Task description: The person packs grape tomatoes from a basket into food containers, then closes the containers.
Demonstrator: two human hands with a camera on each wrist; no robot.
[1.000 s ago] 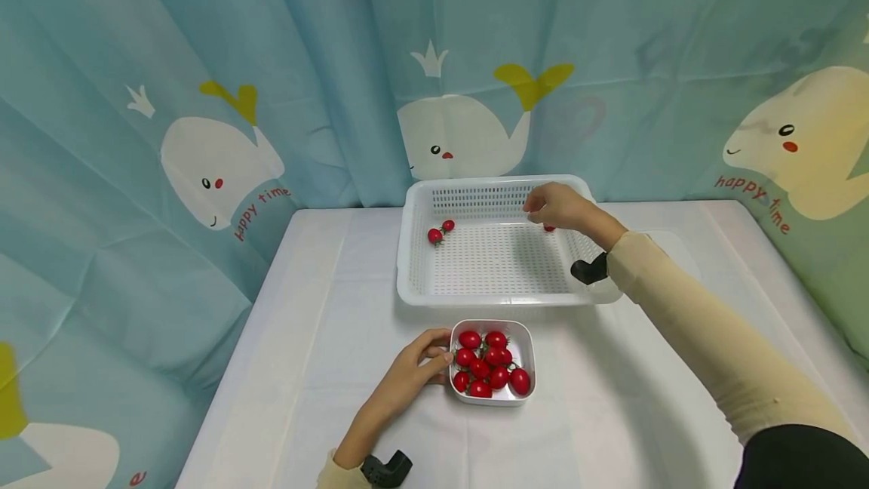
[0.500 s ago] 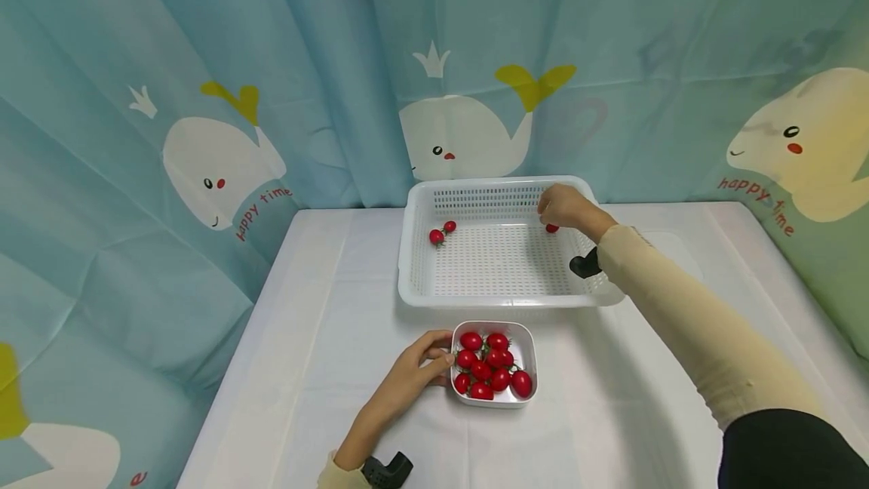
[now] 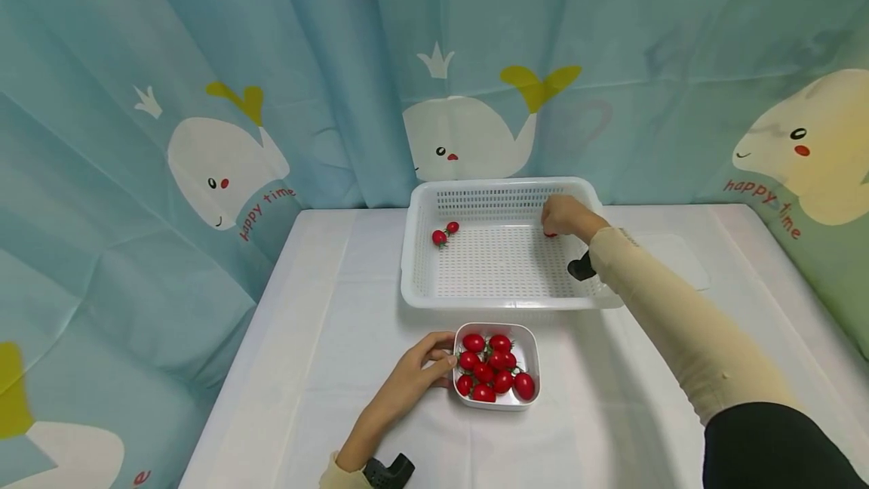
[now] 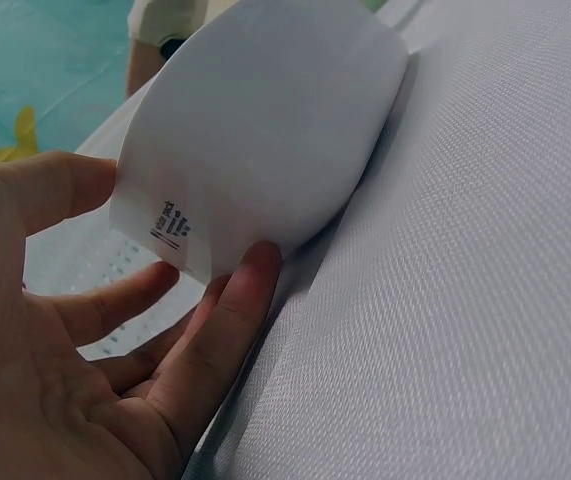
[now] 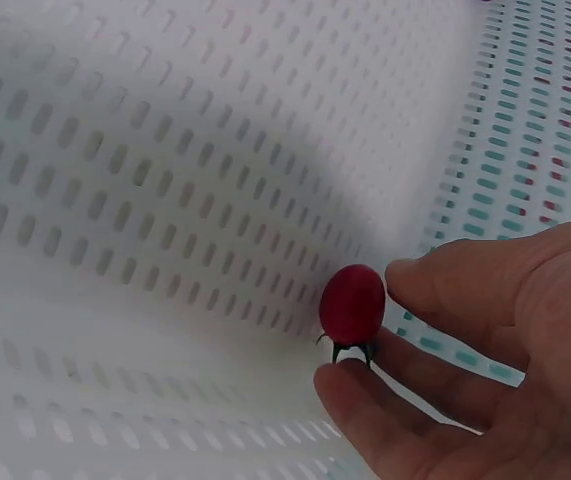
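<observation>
My left hand [image 3: 412,373] holds a small white box [image 3: 524,343] by its left side. In the left wrist view its fingers and thumb spread over the box's printed wall [image 4: 255,120]. Several red cherry tomatoes [image 3: 483,372] with green stems lie inside. My right hand [image 3: 566,216] reaches down into the right end of a white perforated basket [image 3: 502,302]. Its thumb and fingers close around one cherry tomato [image 5: 353,305], stem towards the fingers; the palm mostly hides it in the head view. Two more cherry tomatoes [image 3: 440,238] lie at the basket's left.
The basket stands at the back of a table with a white cloth [image 3: 353,270], behind the small box. A blue curtain [image 3: 326,59] with whale prints hangs right behind it. A flat, see-through rounded sheet [image 3: 686,262] lies to the basket's right.
My right hand has moved right and lowered to the cherry tomato at the basket's right end, its fingers now around it. The left hand and the box stay in place.
</observation>
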